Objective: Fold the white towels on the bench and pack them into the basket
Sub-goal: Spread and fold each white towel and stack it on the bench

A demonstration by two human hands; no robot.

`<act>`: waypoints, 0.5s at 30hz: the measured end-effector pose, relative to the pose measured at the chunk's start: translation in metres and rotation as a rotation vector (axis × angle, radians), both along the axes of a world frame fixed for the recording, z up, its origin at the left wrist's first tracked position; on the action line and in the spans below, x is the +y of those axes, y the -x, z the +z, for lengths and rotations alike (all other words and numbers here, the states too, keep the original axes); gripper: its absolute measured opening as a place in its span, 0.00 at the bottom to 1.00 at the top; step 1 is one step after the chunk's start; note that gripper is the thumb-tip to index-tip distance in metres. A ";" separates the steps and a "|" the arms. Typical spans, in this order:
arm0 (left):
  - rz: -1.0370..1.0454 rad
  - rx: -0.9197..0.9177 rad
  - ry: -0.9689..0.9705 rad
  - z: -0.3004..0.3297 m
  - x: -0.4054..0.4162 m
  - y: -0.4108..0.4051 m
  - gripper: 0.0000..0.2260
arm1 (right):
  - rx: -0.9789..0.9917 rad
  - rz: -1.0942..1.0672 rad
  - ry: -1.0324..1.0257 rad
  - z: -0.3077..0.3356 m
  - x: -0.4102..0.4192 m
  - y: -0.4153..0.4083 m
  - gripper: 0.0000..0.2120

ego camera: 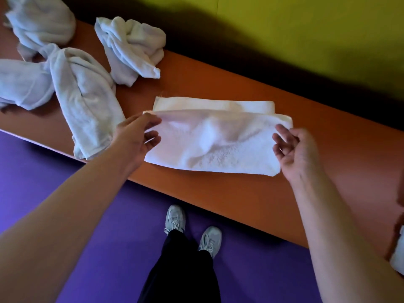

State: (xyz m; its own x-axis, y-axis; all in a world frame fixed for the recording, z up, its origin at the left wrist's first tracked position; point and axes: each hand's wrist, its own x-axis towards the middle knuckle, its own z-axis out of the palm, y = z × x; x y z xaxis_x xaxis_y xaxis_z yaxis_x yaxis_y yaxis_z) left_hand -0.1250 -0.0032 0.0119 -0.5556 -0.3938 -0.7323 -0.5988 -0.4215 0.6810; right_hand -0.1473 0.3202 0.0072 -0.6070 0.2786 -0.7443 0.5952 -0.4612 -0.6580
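Over bench [229,193] — hands pinching towel [214,145]

We seem to be in a gym or spa changing area: a long orange padded surface [218,68], purple floor [109,215], lime-green wall [306,29], and crumpled white towels [131,49].

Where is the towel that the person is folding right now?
In the head view the half-folded towel lies mid-frame on the orange bench, pinched between the left hand and right hand, right of the crumpled towels.
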 end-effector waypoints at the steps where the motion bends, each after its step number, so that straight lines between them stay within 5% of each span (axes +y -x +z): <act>1: -0.001 -0.005 0.014 -0.002 0.000 0.009 0.08 | 0.000 0.010 -0.013 -0.001 -0.003 0.009 0.13; 5: 0.024 -0.013 0.030 -0.015 -0.003 0.044 0.13 | -0.006 0.010 -0.058 -0.016 -0.009 0.039 0.11; 9: -0.052 0.066 0.164 -0.040 -0.001 0.055 0.24 | 0.051 0.089 -0.160 -0.039 -0.012 0.053 0.22; 15: -1.018 0.366 1.043 -0.065 0.034 -0.001 0.20 | 0.026 0.505 -0.992 -0.071 -0.007 0.033 0.24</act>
State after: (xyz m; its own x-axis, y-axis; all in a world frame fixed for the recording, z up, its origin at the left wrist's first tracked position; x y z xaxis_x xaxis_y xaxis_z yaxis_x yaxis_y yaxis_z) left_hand -0.1235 0.0310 -0.0529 -0.9902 0.0202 -0.1381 -0.0639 0.8140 0.5773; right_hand -0.1799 0.3132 -0.0642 -0.8308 0.4592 -0.3145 0.5467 0.5674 -0.6158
